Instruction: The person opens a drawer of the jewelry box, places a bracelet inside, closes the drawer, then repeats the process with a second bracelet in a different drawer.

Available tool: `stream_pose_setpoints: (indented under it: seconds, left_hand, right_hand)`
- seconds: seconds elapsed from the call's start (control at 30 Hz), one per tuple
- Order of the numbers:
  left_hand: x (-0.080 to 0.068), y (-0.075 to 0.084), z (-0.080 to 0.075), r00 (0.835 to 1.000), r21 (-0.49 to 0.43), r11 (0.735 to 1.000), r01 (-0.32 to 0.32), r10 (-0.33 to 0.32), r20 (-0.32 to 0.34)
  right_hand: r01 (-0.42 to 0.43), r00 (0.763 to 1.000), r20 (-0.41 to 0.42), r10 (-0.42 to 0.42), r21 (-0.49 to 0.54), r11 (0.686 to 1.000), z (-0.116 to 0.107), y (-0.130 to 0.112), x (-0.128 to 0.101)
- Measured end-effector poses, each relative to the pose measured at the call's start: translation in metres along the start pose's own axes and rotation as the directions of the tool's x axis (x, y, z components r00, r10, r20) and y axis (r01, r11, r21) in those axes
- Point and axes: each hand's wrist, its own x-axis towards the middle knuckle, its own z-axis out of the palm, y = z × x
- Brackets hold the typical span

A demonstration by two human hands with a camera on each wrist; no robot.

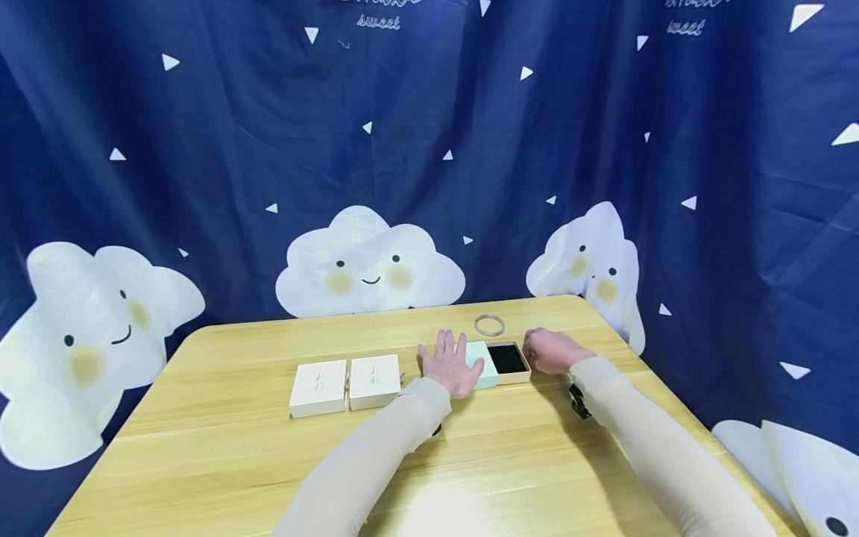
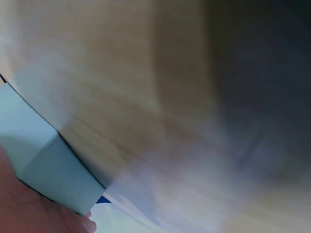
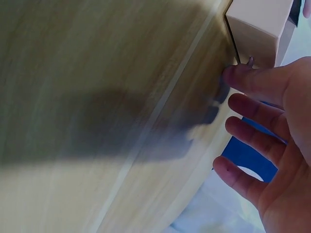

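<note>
A drawer-style gift box lies on the table with its pale blue sleeve [image 1: 482,362] to the left and its pinkish tray [image 1: 515,378] partly drawn out to the right. Black padding [image 1: 506,359] lines the exposed part of the tray. My left hand [image 1: 451,369] rests spread over the sleeve's left part, fingers straight. In the left wrist view, the hand lies along the sleeve's edge. At the tray's right end, thumb and index of my right hand [image 1: 552,350] pinch a small ribbon tab [image 3: 250,61], which the fingers mostly hide; the other fingers are spread apart.
Behind the box lies a thin round bangle [image 1: 489,324]. Two white lettered boxes [image 1: 318,388] stand side by side left of my left hand. The wooden table [image 1: 221,440] ends at a dark blue curtain [image 1: 403,149] with cloud prints.
</note>
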Motion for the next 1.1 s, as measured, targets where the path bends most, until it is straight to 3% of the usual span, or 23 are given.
stream_pose_setpoints:
  seconds: [0.2,0.5,0.83,1.1]
  left_hand:
    - [0.005,-0.002,0.004,1.000,0.016,1.000,0.013,-0.013,0.009]
    - [0.004,-0.002,0.000,1.000,0.020,1.000,0.012,-0.012,0.023]
    - [0.007,-0.004,0.004,1.000,0.030,0.999,0.022,-0.022,0.015]
    - [0.001,0.001,0.001,1.000,0.000,1.000,0.014,-0.014,-0.014]
  right_hand:
    - [-0.045,0.999,0.024,0.044,0.026,0.999,-0.003,-0.004,0.001]
    - [-0.077,0.990,0.122,0.066,0.082,0.994,-0.018,-0.007,0.006]
    - [-0.103,0.986,0.136,0.092,0.074,0.992,-0.042,-0.009,0.019]
    - [-0.070,0.989,0.133,0.058,0.084,0.994,-0.051,-0.008,0.038]
